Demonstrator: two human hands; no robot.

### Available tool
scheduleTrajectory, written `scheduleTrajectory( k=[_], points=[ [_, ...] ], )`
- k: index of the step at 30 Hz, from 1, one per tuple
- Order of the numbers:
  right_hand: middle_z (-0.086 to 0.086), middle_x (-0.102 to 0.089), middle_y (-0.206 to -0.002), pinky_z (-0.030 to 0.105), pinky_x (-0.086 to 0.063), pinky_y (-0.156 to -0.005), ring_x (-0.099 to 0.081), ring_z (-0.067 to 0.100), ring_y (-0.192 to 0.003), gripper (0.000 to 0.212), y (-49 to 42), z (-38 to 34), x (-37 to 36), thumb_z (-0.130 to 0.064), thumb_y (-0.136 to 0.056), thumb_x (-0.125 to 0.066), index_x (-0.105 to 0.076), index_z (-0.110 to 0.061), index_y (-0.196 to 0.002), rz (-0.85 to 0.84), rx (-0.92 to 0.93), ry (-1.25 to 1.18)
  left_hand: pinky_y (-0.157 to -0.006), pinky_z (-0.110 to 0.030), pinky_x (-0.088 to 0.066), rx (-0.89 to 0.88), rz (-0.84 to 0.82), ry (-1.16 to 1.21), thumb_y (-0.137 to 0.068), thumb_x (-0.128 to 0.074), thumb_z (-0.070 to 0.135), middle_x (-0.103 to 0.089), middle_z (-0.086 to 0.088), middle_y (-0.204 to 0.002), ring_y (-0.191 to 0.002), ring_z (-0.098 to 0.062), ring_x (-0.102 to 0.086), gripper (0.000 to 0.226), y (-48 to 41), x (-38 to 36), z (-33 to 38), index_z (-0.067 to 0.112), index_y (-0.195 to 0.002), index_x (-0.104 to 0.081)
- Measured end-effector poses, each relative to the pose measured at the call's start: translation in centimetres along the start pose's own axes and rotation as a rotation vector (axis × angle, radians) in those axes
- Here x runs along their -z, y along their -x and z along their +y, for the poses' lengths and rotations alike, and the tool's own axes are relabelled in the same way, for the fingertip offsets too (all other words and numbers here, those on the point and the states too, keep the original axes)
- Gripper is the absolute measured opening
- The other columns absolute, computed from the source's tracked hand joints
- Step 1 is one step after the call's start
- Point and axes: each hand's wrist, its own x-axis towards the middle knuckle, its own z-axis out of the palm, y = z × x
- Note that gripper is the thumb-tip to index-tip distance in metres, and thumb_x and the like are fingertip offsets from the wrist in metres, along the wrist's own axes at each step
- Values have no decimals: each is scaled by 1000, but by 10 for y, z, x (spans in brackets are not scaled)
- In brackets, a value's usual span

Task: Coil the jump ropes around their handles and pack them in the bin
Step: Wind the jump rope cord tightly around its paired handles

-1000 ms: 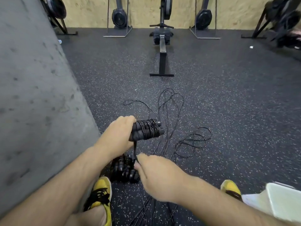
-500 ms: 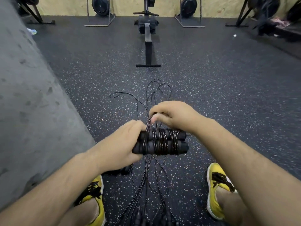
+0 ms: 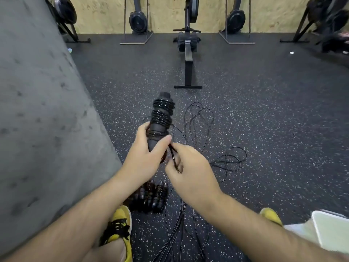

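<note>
**Another turn goes on, and the bundle swings to point away**

Half a second ago the handles [image 3: 162,118] lay crosswise, with the right hand [image 3: 190,171] on their far side. Now the left hand [image 3: 145,157] holds them in the air, pointing away over the floor [image 3: 264,110], its fingers and thumb wrapped round their near end. The right hand has come round to the near side, just beside the left thumb, and pinches a short loop of rope [image 3: 174,159] between curled fingers. That reads as one more wrap going on. With coils already covering most of the handles, this rope is probably close to finished, though not yet tied off or packed.

The near end of the handles is buried in the left palm, and the rope's free end is lost in the right fingers. The finished bundles [image 3: 153,195] on the near floor sit partly behind the left wrist. The loose ropes [image 3: 200,118] tangle too much to count. The white bin [image 3: 328,231], near right, is cut off, its inside unseen.
</note>
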Motion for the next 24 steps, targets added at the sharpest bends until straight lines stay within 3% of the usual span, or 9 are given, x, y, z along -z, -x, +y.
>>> scheduleTrajectory(
  k=[3,6,9,12,14,17,19,24],
  points=[
    [-11,-46,-82,26,-46,-71,-41,5,-72,26,-3,0,5,-13,-89,-64,-65,-13,-115,167,184,42,-94,-30,-49,94,4,140,-91,-66,49,-67,13,-111,-96,2,-64,48,-4,1,-4,44,-134,-45],
    [-3,-58,-84,31,-50,-74,-51,13,-75,35,-9,7,14,-12,-86,-70,-63,-7,-120,135,379,94,-101,-46,-50,151,-44,210,-83,-66,58,-73,13,-105,-101,-9,-69,41,-3,0,-9,51,-121,-52],
    [3,-58,-92,32,-50,-77,-53,18,-81,46,-16,15,23,-15,-90,-72,-58,-2,-131,89,483,129,-88,-31,-50,148,-76,250,-93,-63,41,-73,22,-100,-91,3,-67,36,1,-6,-5,54,-124,-50],
    [7,-46,-109,23,-48,-81,-47,12,-86,55,-20,17,30,-23,-95,-68,-50,-8,-144,111,442,101,-71,-38,-52,194,-122,466,-87,-68,43,-73,-3,-115,-85,-21,-70,46,4,-12,-2,51,-129,-52],
    [6,-46,-118,24,-49,-84,-47,9,-89,53,-23,17,37,-24,-97,-65,-48,-12,-146,102,401,18,-61,-40,-52,189,-147,596,-98,-64,29,-70,-11,-120,-79,-28,-66,54,5,-14,1,47,-143,-40],
    [-7,-56,-95,23,-46,-85,-51,10,-87,52,-27,22,47,-13,-97,-64,-48,-8,-146,58,448,-15,-59,-39,-52,167,-189,686,-97,-57,23,-72,-9,-111,-78,-28,-63,68,8,-13,9,61,-146,-29],
    [-18,-47,-83,15,-40,-82,-46,0,-81,49,-29,23,54,-17,-99,-60,-48,-9,-146,61,458,-63,-59,-39,-52,158,-234,712,-94,-56,27,-71,-12,-111,-80,-31,-62,64,9,-12,11,62,-143,-35],
    [-7,-46,-101,18,-39,-91,-46,9,-93,55,-30,23,62,-23,-104,-43,-29,-8,-155,-65,472,-86,-59,-37,-52,199,-284,785,-101,-49,28,-70,-16,-108,-79,-35,-62,45,7,-9,12,55,-138,-47]
  ],
)
